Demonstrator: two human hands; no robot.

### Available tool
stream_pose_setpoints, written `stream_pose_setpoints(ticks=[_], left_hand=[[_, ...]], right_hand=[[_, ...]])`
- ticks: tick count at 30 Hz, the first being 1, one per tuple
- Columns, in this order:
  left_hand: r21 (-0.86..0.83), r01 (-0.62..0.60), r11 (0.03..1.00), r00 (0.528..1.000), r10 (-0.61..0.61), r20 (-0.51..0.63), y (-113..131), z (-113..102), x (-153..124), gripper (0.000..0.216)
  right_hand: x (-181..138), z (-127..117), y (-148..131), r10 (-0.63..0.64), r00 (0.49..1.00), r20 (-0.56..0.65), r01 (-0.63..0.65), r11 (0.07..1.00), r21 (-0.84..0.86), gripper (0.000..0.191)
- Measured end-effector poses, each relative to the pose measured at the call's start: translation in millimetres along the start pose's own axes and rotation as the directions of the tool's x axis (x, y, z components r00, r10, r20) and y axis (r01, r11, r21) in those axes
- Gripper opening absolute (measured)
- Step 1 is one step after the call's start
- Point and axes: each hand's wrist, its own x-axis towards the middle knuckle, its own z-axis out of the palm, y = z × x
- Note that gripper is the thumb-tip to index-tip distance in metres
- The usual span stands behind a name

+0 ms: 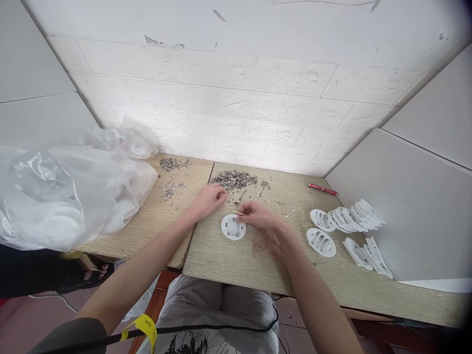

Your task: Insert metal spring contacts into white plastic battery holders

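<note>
A round white plastic base (pixel 233 234) with battery-style slots and small metal contacts lies flat on the table in front of me. My right hand (pixel 256 215) is at its upper right edge, fingers pinched around a thin, pale, stick-like thing that I cannot name. My left hand (pixel 211 200) is above and left of the base, its fingers closed near the heap of small metal pieces (pixel 236 181). Whether anything small is between those fingertips is hidden.
More white plastic bases (pixel 321 242) stand and lean in rows at the right, near a grey partition (pixel 413 211). A red pen-like stick (pixel 322 189) lies behind them. Smaller metal heaps (pixel 172 189) and a big plastic bag (pixel 70 196) are at left.
</note>
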Motion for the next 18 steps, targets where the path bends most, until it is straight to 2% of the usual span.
stream_pose_setpoints(ticks=[2,4,6,8,14,18], left_hand=[[0.124,0.201,0.972,0.97,-0.179,-0.165,-15,-10,2,0.024],[0.225,0.395,0.891,0.898,-0.322,-0.301,-31,-21,3,0.025],[0.279,0.517,0.809,0.842,-0.421,-0.338,-42,-29,2,0.026],[0.325,0.552,0.768,0.829,-0.463,-0.313,-46,-32,0,0.029],[0.425,0.543,0.725,0.839,-0.487,-0.241,-37,-28,0,0.036],[0.459,0.481,0.747,0.875,-0.437,-0.206,-33,-26,0,0.033]], right_hand=[[0,0,-1,0.016,1.0,-0.003,-0.016,1.0,-0.001,0.012],[1,1,1,0.011,1.0,-0.009,-0.011,1.0,0.001,0.011],[2,1,4,-0.008,1.0,-0.015,0.008,1.0,0.007,0.01],[4,1,6,-0.02,1.0,-0.015,0.02,1.0,0.009,0.009],[3,1,5,0.016,1.0,-0.02,-0.016,1.0,0.003,0.01],[1,1,3,0.023,1.0,-0.018,-0.022,1.0,0.021,0.011]])
